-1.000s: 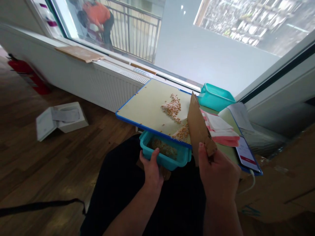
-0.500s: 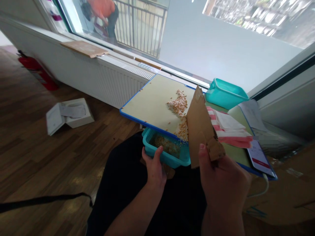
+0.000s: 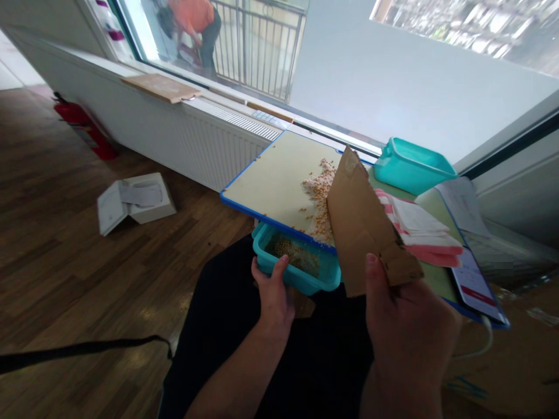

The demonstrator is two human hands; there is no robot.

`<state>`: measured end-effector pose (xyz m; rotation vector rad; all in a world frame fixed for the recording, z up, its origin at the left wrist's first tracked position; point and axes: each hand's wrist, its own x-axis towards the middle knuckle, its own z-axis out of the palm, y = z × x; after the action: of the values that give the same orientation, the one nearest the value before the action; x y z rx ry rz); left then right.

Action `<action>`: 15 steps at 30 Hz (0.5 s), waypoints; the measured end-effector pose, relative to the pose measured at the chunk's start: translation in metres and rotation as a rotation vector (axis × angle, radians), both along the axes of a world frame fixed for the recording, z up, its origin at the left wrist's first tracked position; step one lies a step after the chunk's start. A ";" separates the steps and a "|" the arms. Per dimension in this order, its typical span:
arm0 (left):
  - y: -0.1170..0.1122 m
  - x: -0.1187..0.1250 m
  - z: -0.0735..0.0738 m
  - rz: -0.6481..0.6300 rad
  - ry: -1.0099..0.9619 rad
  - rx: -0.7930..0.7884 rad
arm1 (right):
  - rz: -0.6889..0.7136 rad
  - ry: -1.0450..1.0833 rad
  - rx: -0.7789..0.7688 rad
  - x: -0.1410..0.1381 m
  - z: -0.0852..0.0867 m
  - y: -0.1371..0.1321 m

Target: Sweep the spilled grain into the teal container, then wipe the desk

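My left hand (image 3: 276,291) grips the near wall of a teal plastic bin (image 3: 301,278), which sits just under the front edge of a cream board with a blue rim (image 3: 266,186). Yellow and pale kernels, like corn mixed with white grains (image 3: 293,254), cover part of the bin's bottom. In my right hand (image 3: 410,320), a brown cardboard piece (image 3: 360,224) is pinched at its near end. It stands tilted on the board, its left face against a loose pile of kernels (image 3: 321,198) that reaches the front edge above the bin.
To the cardboard's right lie a folded red-and-white striped cloth (image 3: 423,233) and a phone (image 3: 478,288) with a cable. A second teal bin (image 3: 414,166) stands by the window. On the floor are an open white box (image 3: 152,198) and a fire extinguisher (image 3: 87,128). A person in orange (image 3: 192,23) bends outside.
The cardboard's lower end has swung right and it leans more. Kernels along its left face have spread and shifted. The view has turned slightly left; my left hand still holds the bin.
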<state>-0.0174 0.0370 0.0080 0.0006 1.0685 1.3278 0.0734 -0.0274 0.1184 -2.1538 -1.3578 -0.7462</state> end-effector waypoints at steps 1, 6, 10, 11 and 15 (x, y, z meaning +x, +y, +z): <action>0.001 -0.001 0.000 0.001 -0.006 0.004 | -0.030 0.016 0.004 0.005 0.001 0.000; 0.004 -0.003 -0.002 0.013 -0.012 -0.007 | -0.151 0.147 0.074 0.030 0.012 0.001; 0.004 -0.004 -0.003 0.001 -0.042 -0.024 | -0.139 0.223 0.190 0.052 0.036 0.030; 0.004 -0.005 -0.003 -0.001 -0.044 -0.028 | -0.100 0.250 0.217 0.059 0.043 0.045; 0.002 -0.009 -0.004 -0.009 -0.038 -0.045 | 0.225 0.477 0.350 0.084 0.062 0.141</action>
<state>-0.0260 0.0394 0.0041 -0.0531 1.0652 1.2911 0.1572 0.1138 0.1806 -1.7226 -1.0960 -0.3203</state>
